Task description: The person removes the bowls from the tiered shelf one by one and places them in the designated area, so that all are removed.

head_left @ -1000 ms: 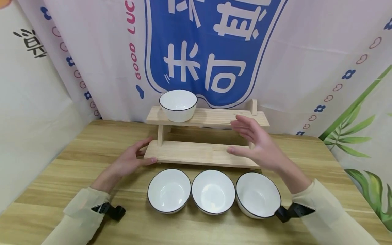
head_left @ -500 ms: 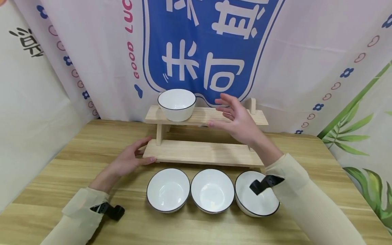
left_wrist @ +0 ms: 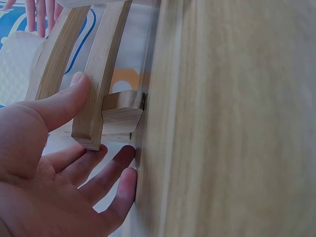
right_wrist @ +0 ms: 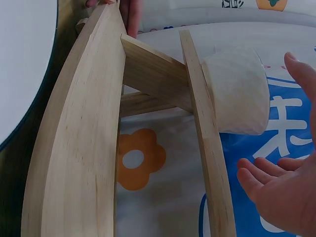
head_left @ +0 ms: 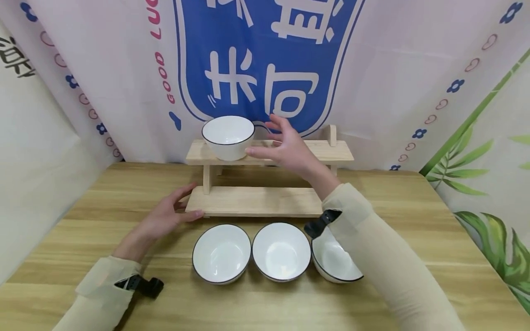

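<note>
A two-tier wooden display shelf (head_left: 256,201) stands at the back of the table. On its upper tier, toward the left, sits a white bowl with a dark rim (head_left: 229,133). My left hand (head_left: 163,217) holds the left end of the lower tier; in the left wrist view the thumb lies on one side of the board (left_wrist: 91,116) and fingertips touch the other. Just right of the upper bowl is my right hand (head_left: 290,149), fingers spread and thumb pointing at it. In the right wrist view a gap separates that hand (right_wrist: 281,192) from the bowl (right_wrist: 239,91).
Three similar white bowls stand in a row before the shelf: a left one (head_left: 221,255), a middle one (head_left: 281,253) and a right one (head_left: 333,259) partly covered by my right sleeve. Behind the wooden table (head_left: 136,181) hangs a printed curtain (head_left: 372,92).
My right hand has moved left along the upper tier, from its right end to beside the bowl. The left hand keeps its place on the shelf. The head view has shifted slightly.
</note>
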`<move>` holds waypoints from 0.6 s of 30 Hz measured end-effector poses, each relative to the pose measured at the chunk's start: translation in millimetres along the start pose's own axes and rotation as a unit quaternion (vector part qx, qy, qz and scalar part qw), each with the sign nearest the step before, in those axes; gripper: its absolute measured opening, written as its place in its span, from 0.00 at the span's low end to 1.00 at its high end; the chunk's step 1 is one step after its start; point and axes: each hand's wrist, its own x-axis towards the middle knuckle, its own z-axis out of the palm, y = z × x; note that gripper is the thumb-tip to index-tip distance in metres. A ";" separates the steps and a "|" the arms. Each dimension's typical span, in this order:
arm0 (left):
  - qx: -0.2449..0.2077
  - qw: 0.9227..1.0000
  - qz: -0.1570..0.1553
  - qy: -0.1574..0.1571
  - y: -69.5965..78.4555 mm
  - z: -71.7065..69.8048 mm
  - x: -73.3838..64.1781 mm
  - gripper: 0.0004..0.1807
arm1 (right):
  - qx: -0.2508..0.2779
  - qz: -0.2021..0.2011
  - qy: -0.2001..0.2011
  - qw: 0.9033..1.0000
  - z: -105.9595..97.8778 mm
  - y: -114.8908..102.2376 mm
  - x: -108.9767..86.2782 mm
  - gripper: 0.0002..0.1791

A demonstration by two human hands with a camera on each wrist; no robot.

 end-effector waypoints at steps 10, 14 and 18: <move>-0.006 1.000 -0.003 0.006 -2.1 -1.2 0.8 0.56 | 0.039 0.019 -0.006 0.999 19.4 5.3 24.0 0.63; -0.009 1.000 0.000 0.007 -2.6 -1.0 0.5 0.56 | 0.044 0.020 0.000 0.999 25.5 6.7 29.0 0.65; -0.010 1.000 0.002 0.006 -2.0 -0.7 0.2 0.56 | 0.041 0.026 0.009 0.999 31.5 5.1 33.3 0.66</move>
